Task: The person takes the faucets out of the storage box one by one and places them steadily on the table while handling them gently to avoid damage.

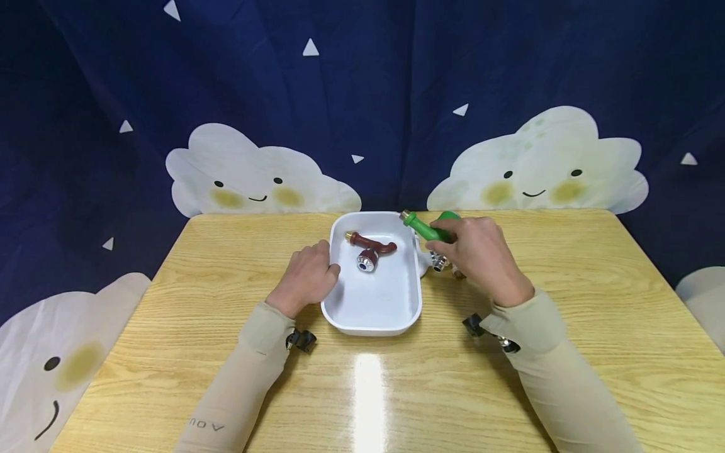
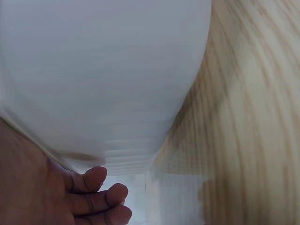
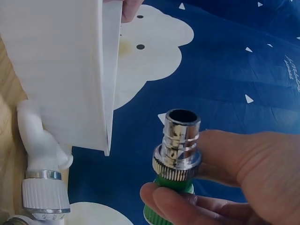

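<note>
A white tub stands on the table, and my left hand grips its left rim. The left wrist view shows curled fingers beside the tub's outer wall. Inside the tub lies a dark red tap with a brass-coloured threaded end. Beyond the tub's right rim, my right hand holds a green tap in the air between thumb and fingers. Its ribbed metal nozzle points up in the right wrist view. A white tap lies on the table against the tub's right side, partly hidden from the head camera.
The wooden table reaches back to a dark blue curtain printed with clouds and triangles. Another small fitting shows partly under my right hand.
</note>
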Demonstrator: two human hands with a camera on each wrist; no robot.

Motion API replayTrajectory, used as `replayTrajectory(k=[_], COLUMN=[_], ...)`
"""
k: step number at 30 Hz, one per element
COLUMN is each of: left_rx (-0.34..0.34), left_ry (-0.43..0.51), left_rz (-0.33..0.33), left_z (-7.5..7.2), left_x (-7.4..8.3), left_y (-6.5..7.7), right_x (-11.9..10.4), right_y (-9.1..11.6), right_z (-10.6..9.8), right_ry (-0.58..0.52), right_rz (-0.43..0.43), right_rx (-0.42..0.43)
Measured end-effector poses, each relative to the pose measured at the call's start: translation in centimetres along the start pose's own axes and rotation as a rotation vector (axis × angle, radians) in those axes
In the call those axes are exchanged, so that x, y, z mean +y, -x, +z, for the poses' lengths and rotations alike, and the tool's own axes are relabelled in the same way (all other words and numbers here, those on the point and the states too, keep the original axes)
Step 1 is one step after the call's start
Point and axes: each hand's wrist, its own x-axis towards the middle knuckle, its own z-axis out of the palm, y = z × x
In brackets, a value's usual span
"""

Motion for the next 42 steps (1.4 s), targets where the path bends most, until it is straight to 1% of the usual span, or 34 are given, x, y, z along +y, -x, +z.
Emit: replayTrajectory(k=[5, 11, 17, 21, 32, 36, 42], left_rx=[-0.004, -0.003, -0.004, -0.012, -0.006, -0.002, 0.005], left_ry=[0.003, 0.002, 0.0, -0.006, -0.007, -0.002, -0.011], left_rz=[-0.006, 0.001, 0.003, -0.004, -0.004, -0.001, 0.001], left_z=[-0.1, -0.1, -0.1, -0.1, 0.0, 0.0, -0.1], left_x=[0.0, -0.1, 0.0, 0.1, -0.1, 0.0, -0.1], left_y=[0.1, 0.0, -0.1, -0.1, -0.1, -0.1, -0.2], right_x=[0.2, 0.7, 1.3, 1.6, 2.7, 3.1, 3.7], right_y=[-0.2, -0.2, -0.2, -0.3, -0.4, -0.6, -0.6], right_z=[0.1, 0.0, 0.2, 0.3, 0.2, 0.0, -0.2], right_ry=[0.006, 0.012, -0.004, -0.015, -0.03, -0.021, -0.04], right_rz=[-0.01, 0.019, -0.005, -0.011, 0.025, 0.032, 0.05], right_rx=[0.008, 0.008, 0.038, 0.042, 0.033, 0.041, 0.048])
